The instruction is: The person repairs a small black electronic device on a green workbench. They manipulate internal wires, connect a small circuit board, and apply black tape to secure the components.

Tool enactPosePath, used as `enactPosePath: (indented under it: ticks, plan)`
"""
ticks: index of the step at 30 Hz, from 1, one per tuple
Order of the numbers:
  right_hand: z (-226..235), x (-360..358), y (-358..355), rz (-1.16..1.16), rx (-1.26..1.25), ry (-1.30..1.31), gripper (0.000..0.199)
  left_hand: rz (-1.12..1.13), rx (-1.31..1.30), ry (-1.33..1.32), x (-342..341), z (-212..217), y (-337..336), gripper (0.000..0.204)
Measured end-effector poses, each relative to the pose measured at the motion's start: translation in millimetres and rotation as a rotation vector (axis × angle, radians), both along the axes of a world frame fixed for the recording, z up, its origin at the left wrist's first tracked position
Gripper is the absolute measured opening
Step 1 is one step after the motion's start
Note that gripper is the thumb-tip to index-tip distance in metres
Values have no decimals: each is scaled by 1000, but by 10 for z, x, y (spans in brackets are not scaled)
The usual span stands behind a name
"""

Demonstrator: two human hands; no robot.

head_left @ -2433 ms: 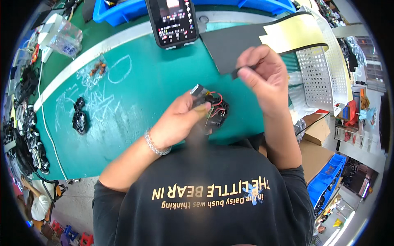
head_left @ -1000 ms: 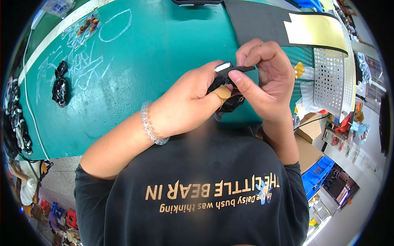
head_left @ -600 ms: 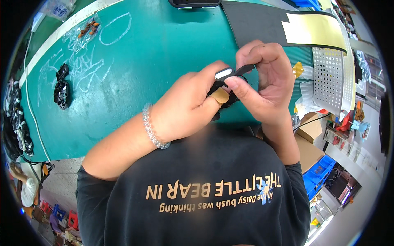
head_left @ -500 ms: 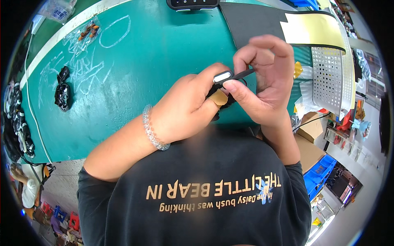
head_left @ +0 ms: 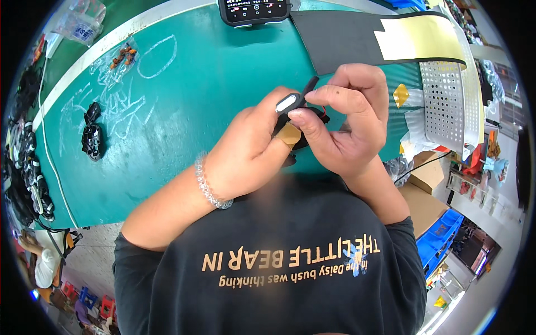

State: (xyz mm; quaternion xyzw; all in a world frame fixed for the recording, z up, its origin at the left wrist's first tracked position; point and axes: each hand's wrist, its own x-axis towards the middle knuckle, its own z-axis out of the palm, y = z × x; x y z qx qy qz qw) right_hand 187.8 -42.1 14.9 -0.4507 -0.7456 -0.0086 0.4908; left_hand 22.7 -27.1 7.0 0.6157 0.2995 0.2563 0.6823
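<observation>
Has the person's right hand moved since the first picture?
Yes. Judged against the dark grey sheet, the right hand has moved left and lower in the view, closer to the left hand.

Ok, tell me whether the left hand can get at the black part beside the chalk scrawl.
Probably not with its hold as it is: the left hand grips a black device, though the black part lies uncovered to its left.

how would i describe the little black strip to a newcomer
Near the close edge of the green table, the left hand holds a black device with a pale oblong patch. Beside that patch, touching the right hand, is the black strip: its thin end sticks out, unlike the bulkier device.
</observation>
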Motion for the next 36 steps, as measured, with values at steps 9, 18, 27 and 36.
enactPosePath:
  ticks: [9, 18, 27, 36]
  plan:
    - [16, -18, -23, 18, -56, 40, 29, 98, 271, -75, 54, -107, -15, 28]
    - [36, 39, 6, 190, -183, 23, 27, 42, 391, 46, 20, -94, 2, 37]
    - [74, 87, 1, 290, -249, -38, 20, -51, 323, 97, -16, -112, 18, 37]
    - [188, 30, 0, 286, -140, 16, 24, -26, 2, 112, 0, 69, 71, 19]
